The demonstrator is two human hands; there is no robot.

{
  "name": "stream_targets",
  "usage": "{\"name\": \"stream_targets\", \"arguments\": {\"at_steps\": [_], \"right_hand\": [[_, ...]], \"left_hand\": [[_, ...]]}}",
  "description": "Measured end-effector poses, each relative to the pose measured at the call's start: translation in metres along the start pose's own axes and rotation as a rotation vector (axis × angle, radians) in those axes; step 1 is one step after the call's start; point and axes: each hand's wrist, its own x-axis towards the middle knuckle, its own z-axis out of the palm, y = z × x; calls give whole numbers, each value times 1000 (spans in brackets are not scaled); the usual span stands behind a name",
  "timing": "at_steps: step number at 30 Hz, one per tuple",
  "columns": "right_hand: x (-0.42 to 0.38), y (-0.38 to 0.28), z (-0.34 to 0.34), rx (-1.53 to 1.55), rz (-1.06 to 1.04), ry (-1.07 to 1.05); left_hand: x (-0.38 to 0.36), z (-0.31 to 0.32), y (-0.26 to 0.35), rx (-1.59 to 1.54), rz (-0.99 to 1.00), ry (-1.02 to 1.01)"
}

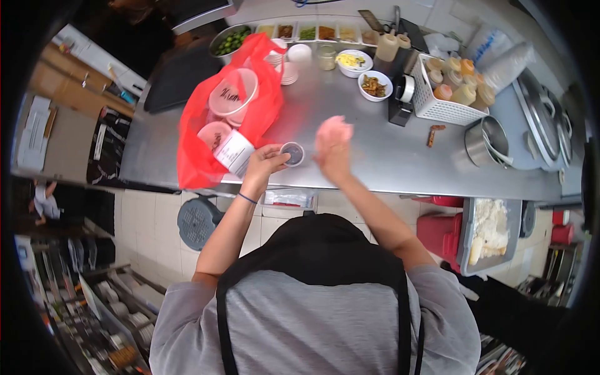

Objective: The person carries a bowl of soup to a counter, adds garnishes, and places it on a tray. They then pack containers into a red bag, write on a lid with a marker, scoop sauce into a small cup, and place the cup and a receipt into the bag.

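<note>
My left hand [267,164] pinches a small round sauce cup [292,154] with dark contents by its rim, just above the steel counter's front part. To its left stands a red plastic bag [194,153], its mouth spread around clear lidded containers [234,90] with black handwriting. A white printed receipt [234,152] lies against the bag, close by my left wrist. My right hand [334,150] is over the counter to the right of the cup. Its fingers are smeared by motion and look pinkish, so I cannot tell whether they hold anything.
Along the back are a bowl of green limes [231,42], ingredient trays [306,32], stacked white cups [289,72] and two filled bowls [375,85]. A white basket of sauce bottles [447,112] and a metal pot [486,140] stand right. Below sits a grey tub [514,234].
</note>
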Motion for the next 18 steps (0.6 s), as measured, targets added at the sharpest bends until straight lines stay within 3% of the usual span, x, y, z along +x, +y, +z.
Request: {"name": "stream_targets", "arguments": {"at_steps": [2,3,5,7,8,9,11,12,14,16,18], "right_hand": [[-10,-22,20,362,-26,24],[-18,-16,20,345,2,24],[-25,0,9,435,62,-171],[-58,56,2,313,246,-186],[-79,92,-6,84,148,3],[-99,117,-23,96,311,22],[-125,159,-86,-115,320,20],[-152,185,-97,-143,497,-1],[-189,222,-132,92,743,221],[-296,328,-117,471,975,553],[-284,330,-185,-444,1357,-169]], "left_hand": [[16,7,1,1,-45,-61],[23,16,2,-36,-23,-142],[38,35,2,-26,-63,-210],[51,50,2,-1,-99,-272],[58,54,1,6,-106,-291],[65,56,-2,11,-121,-294],[75,61,-6,17,-137,-309],[78,62,-6,15,-149,-300],[84,63,-11,10,-157,-291],[93,61,-24,41,-169,-272],[99,61,-38,49,-158,-253]]}}
